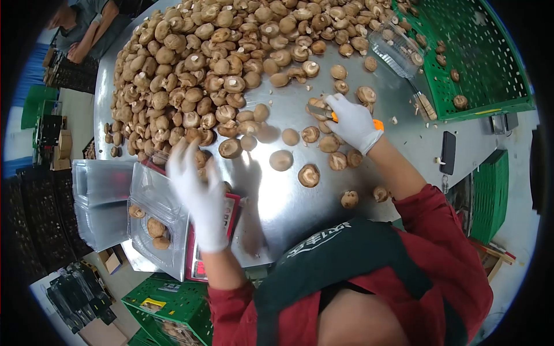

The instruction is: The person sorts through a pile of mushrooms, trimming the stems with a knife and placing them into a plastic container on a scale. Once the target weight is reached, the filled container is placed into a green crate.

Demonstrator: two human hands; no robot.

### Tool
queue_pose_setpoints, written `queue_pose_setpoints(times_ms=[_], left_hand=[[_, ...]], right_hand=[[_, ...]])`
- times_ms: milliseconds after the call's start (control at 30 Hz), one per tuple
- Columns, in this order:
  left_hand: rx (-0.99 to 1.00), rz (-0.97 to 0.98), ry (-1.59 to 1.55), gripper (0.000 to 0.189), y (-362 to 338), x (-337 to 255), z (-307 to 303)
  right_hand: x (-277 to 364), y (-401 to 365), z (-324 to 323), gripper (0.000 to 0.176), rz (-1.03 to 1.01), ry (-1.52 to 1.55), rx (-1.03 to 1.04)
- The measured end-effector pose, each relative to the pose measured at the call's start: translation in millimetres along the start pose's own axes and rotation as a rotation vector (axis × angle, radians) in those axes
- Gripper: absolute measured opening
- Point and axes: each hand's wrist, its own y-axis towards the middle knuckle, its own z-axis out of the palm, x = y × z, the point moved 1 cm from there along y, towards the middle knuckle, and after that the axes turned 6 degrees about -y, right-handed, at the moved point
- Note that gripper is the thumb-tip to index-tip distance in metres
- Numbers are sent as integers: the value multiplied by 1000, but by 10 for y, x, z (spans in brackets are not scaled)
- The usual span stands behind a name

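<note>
Over the metal table (277,199), the right hand (351,123) grips a knife (378,124) near shiitakes (329,143). Angle its blade (318,110) away from the open left hand (199,193).

White gloves (209,210); red sleeves (433,222); dark green apron (346,248), white lettering (320,237), wide straps (410,274).
</note>
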Motion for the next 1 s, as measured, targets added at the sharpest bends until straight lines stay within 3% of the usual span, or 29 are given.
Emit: queue_pose_setpoints(times_ms=[67, 133, 233, 267, 467, 500, 600, 667, 833, 933, 1000], left_hand=[[90, -15, -155, 44, 313, 45, 582], [137, -77, -102, 55, 650, 171, 1170], [254, -75, 240, 69, 931, 134, 1691], [207, -20, 254, 62, 938, 154, 1799], [274, 48, -392, 47, 857, 189, 1676], [445, -217, -667, 48, 818, 95, 1562], [605, -487, -1339, 57, 611, 57, 1413], [552, -609, -1721, 67, 421, 13, 1349], [447, -743, -1935, 72, 128, -24, 1214], [381, -839, -2005, 71, 29, -38, 1150], [360, -864, -1944, 73, -34, -39, 1141]], right_hand=[[-46, -35, 15, 43, -26, 21, 12], [-60, -90, -46, 41, -35, 76, 43], [-152, -140, -148, 35, -23, 127, 197], [-182, -157, -187, 33, -11, 141, 269], [-310, 193, -213, 22, 1, 181, 33], [-290, 341, -154, 22, -55, 177, -62], [15, 915, -169, 30, -87, 168, -105], [65, 1317, -34, 38, -48, 89, -63], [110, 1574, 243, 47, -40, 9, 51], [108, 1280, 159, 46, -120, -6, 263], [60, 980, 106, 46, -175, 65, 270]])
